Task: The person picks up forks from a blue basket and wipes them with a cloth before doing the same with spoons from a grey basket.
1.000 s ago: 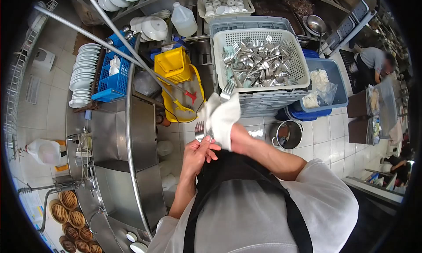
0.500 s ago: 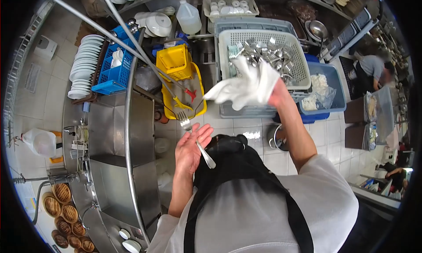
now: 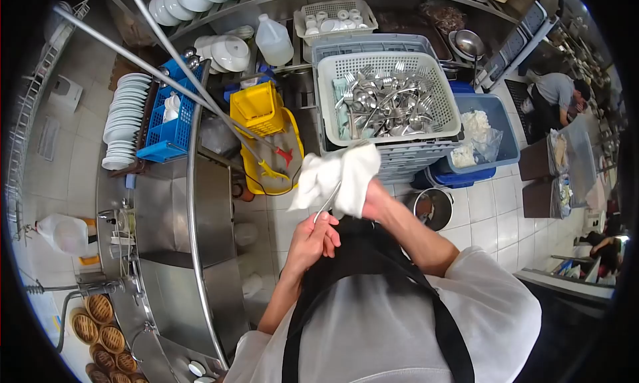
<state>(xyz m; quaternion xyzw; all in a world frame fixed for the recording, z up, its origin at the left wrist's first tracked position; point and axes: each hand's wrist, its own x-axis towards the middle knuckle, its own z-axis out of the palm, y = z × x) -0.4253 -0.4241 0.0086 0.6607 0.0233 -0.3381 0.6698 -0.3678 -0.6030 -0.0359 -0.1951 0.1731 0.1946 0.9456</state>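
Note:
My left hand (image 3: 313,242) pinches the handle of a fork (image 3: 327,201) in front of my apron. My right hand (image 3: 378,202) is closed on a white cloth (image 3: 359,173), which wraps round the upper part of the fork and hides its tines. The cloth is slightly blurred. Just beyond the hands, a pale plastic basket (image 3: 324,96) holds a heap of forks and spoons (image 3: 393,103). It stands on stacked grey crates (image 3: 409,162).
To the left are a steel sink (image 3: 170,216), a yellow bucket (image 3: 296,133), mop handles (image 3: 143,46) and stacked plates (image 3: 126,116). A blue tub (image 3: 509,140) and a pot (image 3: 447,213) lie to the right. Another person (image 3: 559,93) crouches at far right.
My right hand has brought the cloth down from over the basket onto the fork. The fork, earlier lying across my open left palm, is now pinched by its handle.

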